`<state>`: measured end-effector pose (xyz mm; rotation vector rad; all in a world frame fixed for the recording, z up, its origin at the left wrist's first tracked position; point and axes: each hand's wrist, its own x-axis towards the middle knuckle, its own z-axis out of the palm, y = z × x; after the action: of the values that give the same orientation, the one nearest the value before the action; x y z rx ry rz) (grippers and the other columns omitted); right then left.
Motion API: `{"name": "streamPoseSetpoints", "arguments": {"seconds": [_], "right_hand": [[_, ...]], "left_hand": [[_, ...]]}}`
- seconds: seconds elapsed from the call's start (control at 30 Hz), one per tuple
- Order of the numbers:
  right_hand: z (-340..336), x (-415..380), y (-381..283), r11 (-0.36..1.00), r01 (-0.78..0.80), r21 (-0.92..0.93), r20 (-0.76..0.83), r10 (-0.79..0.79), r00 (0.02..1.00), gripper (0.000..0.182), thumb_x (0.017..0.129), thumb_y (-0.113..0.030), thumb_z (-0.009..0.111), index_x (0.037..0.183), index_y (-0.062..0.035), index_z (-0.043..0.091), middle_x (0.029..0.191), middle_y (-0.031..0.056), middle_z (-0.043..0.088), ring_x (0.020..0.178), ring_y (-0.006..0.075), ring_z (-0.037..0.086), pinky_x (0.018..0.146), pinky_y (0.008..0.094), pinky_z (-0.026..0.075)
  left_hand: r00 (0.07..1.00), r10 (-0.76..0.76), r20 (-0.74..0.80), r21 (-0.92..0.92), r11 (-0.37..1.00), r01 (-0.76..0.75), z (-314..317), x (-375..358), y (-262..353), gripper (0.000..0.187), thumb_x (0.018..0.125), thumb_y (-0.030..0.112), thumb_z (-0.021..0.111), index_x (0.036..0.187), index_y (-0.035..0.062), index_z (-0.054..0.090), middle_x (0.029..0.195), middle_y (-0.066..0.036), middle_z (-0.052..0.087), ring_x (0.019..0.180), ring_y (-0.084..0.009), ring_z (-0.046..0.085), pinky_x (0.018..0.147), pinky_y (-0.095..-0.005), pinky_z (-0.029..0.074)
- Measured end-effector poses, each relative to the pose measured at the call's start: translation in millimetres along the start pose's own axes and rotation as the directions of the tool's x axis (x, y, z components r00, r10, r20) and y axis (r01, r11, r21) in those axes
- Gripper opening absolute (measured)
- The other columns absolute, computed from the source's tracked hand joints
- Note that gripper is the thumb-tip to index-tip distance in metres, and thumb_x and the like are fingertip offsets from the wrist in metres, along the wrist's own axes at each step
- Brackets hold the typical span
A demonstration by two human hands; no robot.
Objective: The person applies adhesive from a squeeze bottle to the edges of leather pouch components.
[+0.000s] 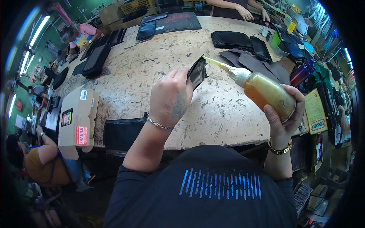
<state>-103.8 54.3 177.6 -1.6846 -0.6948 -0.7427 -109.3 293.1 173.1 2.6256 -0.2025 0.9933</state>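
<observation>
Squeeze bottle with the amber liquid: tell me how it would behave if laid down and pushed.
The squeeze bottle would probably roll, since its body is round. The amber liquid inside likely gives it some weight and could slosh. Its thin nozzle looks the part likeliest to bend.

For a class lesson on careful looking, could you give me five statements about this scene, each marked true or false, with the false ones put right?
1. The right hand grips a bottle holding amber liquid. True.
2. The left hand is empty. False: it holds a thin black piece up off the table.
3. The tip of the bottle's yellowish nozzle is at the upper edge of the black piece. True.
4. The gold-coloured band is on the left wrist. False: the gold-coloured band is on the right wrist, and a silver-coloured chain is on the left.
5. A red label reading FRAGILE is on the cardboard box at the left. True.
</observation>
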Motion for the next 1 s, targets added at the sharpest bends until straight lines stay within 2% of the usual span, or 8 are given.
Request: {"name": "streamPoseSetpoints", "arguments": {"seconds": [0.2,0.3,0.4,0.5,0.7,0.8,0.9,1.0], "right_hand": [[-3,1,-2,0.999,-0.009,0.041,-0.042,0.011,0.999,0.053,0.062,-0.007,0.071,0.105,-0.0003,0.040,0.100,0.0102,0.045,0.091,0.0158,0.048,0.078,0.0259,0.042],[-1,-2,1,1.000,0.025,-0.015,-0.017,-0.025,1.000,0.052,0.063,-0.007,0.070,0.105,-0.0002,0.040,0.100,0.0102,0.045,0.091,0.0158,0.048,0.078,0.0260,0.042],[0,-3,0,0.999,-0.002,0.049,-0.012,0.002,1.000,0.052,0.063,-0.007,0.070,0.105,-0.0002,0.040,0.100,0.0102,0.045,0.091,0.0157,0.047,0.078,0.0259,0.042],[-1,-3,0,1.000,0.004,-0.002,-0.016,-0.004,1.000,0.052,0.063,-0.007,0.070,0.105,-0.0002,0.040,0.100,0.0105,0.045,0.091,0.0158,0.047,0.078,0.0260,0.042],[0,-3,1,0.997,0.051,0.049,0.069,-0.055,0.996,0.052,0.063,-0.006,0.070,0.105,-0.0002,0.040,0.100,0.0116,0.046,0.090,0.0167,0.048,0.078,0.0262,0.042],[1,-4,5,0.997,0.078,0.015,0.050,-0.078,0.996,0.052,0.063,-0.006,0.070,0.105,0.0003,0.040,0.099,0.0124,0.046,0.090,0.0170,0.048,0.077,0.0263,0.042],[3,-4,8,0.997,-0.003,0.071,-0.053,0.007,0.999,0.052,0.063,-0.005,0.069,0.104,0.0007,0.039,0.099,0.0133,0.046,0.090,0.0177,0.048,0.077,0.0268,0.042],[5,-5,7,0.995,0.073,0.066,0.002,-0.073,0.997,0.051,0.063,-0.004,0.069,0.104,0.0005,0.039,0.100,0.0133,0.046,0.091,0.0182,0.048,0.077,0.0273,0.042]], "left_hand": [[1.000,-0.003,0.009,0.007,1.000,0.003,-1,0,2,0.019,0.071,0.008,0.051,0.087,0.0003,0.057,0.070,-0.013,0.056,0.059,-0.0266,0.057,0.055,-0.0327,0.047],[1.000,0.006,0.011,0.001,1.000,-0.006,0,0,1,0.019,0.071,0.008,0.051,0.087,0.0004,0.057,0.070,-0.013,0.056,0.059,-0.0262,0.057,0.055,-0.0323,0.047],[1.000,0.018,0.013,0.006,1.000,-0.018,1,0,2,0.019,0.071,0.008,0.051,0.087,0.0005,0.057,0.070,-0.013,0.056,0.059,-0.0257,0.057,0.055,-0.0320,0.047],[0.999,0.030,0.016,0.007,1.000,-0.030,1,1,2,0.019,0.072,0.008,0.051,0.087,0.0005,0.057,0.070,-0.012,0.056,0.059,-0.0255,0.057,0.054,-0.0320,0.047],[0.999,0.022,0.032,0.002,1.000,-0.022,0,2,2,0.018,0.072,0.008,0.051,0.087,0.0001,0.057,0.070,-0.013,0.056,0.060,-0.0260,0.057,0.054,-0.0324,0.047],[0.999,0.005,0.052,-0.006,1.000,-0.005,-2,2,4,0.016,0.072,0.007,0.051,0.085,0.0000,0.057,0.070,-0.013,0.056,0.060,-0.0267,0.057,0.054,-0.0329,0.047],[0.998,-0.004,0.056,-0.037,0.999,0.006,-3,2,4,0.016,0.072,0.007,0.050,0.085,-0.0003,0.057,0.071,-0.014,0.056,0.061,-0.0273,0.057,0.055,-0.0333,0.047],[0.997,-0.011,0.070,-0.057,0.998,0.015,-4,3,5,0.016,0.072,0.007,0.050,0.085,-0.0007,0.057,0.072,-0.015,0.056,0.062,-0.0279,0.057,0.056,-0.0335,0.047]]}}
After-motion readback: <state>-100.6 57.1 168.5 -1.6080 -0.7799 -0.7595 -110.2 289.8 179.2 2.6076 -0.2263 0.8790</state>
